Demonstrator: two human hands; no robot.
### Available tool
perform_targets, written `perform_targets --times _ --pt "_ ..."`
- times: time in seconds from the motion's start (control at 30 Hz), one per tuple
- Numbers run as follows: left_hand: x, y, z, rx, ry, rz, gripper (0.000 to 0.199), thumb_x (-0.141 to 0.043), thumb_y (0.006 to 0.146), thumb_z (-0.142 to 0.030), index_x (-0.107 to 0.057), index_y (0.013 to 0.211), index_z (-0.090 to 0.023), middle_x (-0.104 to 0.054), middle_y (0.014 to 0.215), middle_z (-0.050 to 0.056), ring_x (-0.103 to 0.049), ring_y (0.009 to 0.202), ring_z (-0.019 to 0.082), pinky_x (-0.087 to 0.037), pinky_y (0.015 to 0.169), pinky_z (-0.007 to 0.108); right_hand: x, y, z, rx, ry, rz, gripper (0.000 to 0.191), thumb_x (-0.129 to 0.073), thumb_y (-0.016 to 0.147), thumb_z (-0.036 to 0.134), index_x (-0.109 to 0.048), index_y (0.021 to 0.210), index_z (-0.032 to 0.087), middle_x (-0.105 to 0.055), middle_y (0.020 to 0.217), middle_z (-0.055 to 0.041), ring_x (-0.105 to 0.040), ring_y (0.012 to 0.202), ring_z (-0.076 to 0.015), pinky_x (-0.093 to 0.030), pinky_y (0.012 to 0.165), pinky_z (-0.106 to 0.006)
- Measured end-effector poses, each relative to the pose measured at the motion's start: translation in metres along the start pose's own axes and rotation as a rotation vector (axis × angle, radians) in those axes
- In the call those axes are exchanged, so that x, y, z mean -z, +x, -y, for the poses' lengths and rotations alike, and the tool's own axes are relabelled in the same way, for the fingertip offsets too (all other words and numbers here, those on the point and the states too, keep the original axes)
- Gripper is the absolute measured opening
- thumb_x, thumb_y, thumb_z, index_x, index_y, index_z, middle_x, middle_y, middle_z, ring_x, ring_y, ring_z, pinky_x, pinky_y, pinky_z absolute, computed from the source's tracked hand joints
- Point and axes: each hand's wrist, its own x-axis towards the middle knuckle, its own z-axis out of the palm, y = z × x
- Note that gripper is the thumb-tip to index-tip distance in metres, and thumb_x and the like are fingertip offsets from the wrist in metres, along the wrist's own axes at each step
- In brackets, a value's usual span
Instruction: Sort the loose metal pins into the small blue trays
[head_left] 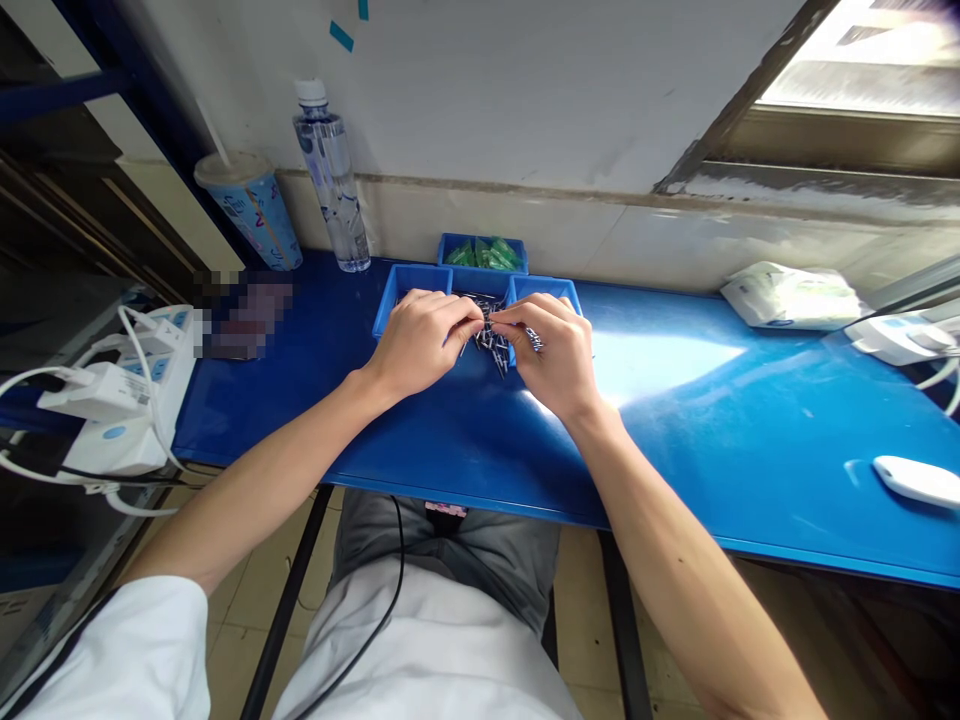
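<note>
My left hand [422, 338] and my right hand [553, 350] meet fingertip to fingertip over the blue bins. Both are closed in a pinch. Whatever sits between the fingertips is too small to make out. Just below them lies a heap of thin, dark metal pins [491, 350], spilling toward me onto the table. More shiny metal pieces show beside my right fingers. My left hand partly covers the left blue bin [411, 277], and my right hand partly covers the right blue bin [545, 286]. Behind them, a small blue bin holds green pieces [484, 254].
On the blue table [450, 440], a clear water bottle [335, 185] and a patterned cup [251, 210] stand at the back left. White power strips with cables [139, 400] lie at the left edge. At right are a wipes packet [791, 295] and a white oblong object [916, 481].
</note>
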Motion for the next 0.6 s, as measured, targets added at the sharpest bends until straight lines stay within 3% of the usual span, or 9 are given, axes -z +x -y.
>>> perform_targets --times 0.6 --pt "-0.0018 -0.0022 0.0008 -0.076 0.006 -0.026 0.022 -0.054 0.109 -0.030 -0.072 0.103 -0.019 -0.077 0.100 0.006 -0.069 0.096 0.023 -0.047 0.086 0.037 -0.0009 -0.0003 0.0021 0.025 0.033 0.026 0.020 -0.056 0.105 0.028 -0.062 0.086 0.025 -0.071 0.084 -0.0025 -0.063 0.078 -0.0208 -0.045 0.078 -0.037"
